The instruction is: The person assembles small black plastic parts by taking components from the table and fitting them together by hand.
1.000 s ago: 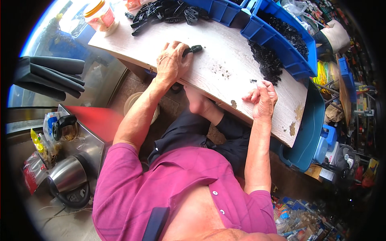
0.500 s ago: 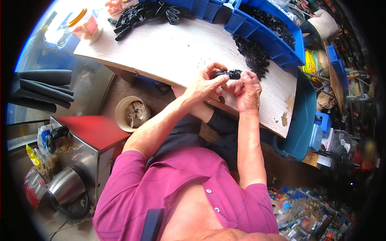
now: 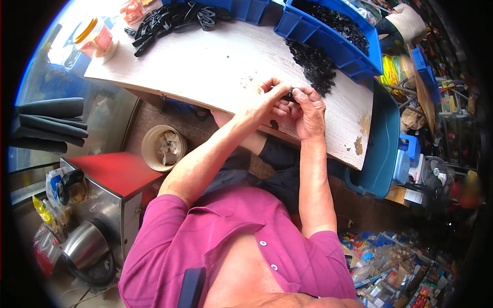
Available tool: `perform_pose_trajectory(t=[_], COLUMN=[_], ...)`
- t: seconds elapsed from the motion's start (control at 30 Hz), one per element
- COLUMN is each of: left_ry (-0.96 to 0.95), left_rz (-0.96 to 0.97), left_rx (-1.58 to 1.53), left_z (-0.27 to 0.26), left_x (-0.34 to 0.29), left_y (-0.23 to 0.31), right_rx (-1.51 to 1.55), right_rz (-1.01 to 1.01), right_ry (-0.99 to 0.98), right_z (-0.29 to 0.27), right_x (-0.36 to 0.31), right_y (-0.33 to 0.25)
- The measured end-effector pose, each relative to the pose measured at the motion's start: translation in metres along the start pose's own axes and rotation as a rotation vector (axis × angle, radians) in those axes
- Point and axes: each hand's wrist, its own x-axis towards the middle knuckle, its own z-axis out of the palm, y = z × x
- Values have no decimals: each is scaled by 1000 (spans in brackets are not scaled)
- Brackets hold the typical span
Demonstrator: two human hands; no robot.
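Over the front edge of the white tabletop [image 3: 205,66], my two hands meet around a small black plastic part [image 3: 290,95]. Most of the part is covered by fingers, so its exact shape cannot be made out. My left hand [image 3: 263,100] pinches it from the left between thumb and fingers. From the right, my right hand [image 3: 309,110] closes on it with thumb and forefinger. Just beyond my right hand lies a loose heap of small black pieces [image 3: 313,66]. Longer black plastic parts [image 3: 172,23] are piled at the far left of the table.
A blue bin [image 3: 328,38] of black pieces stands behind the heap. A jar with an orange lid [image 3: 92,38] sits at the far left corner. Right of the table is a teal tub [image 3: 382,149]; below it, left, a bucket [image 3: 149,146] and a red-topped cabinet [image 3: 115,169].
My hands have drawn closer together, and the black part, plainly visible between them before, is now mostly hidden by fingers. The whole view has shifted slightly.
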Motion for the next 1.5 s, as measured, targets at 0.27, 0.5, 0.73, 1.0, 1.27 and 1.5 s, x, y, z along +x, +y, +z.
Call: perform_pose_trajectory(t=[0.27, 0.5, 0.73, 1.0, 1.27, 1.5], left_ry=[98, 70, 43, 89, -67, 42], left_rz=[142, 106, 113, 875, 900, 858], left_rx=[-47, 24, 186, 1211, 1657, 1449], left_z=[-4, -5, 5, 33, 43, 34], left_x=[9, 3, 0, 46, 72, 68], left_y=[-17, -14, -17, -37, -41, -42], right_rx=[-195, -256, -152, 60, -6, -120], right_rz=[21, -11, -99, -117, -64, -19], right_ry=[44, 100, 161, 756, 957, 466], right_z=[5, 8, 1, -96, -112, -87], right_x=[0, -8, -19, -38, -48, -31], right_y=[-5, 11, 1, -74, -84, -51])
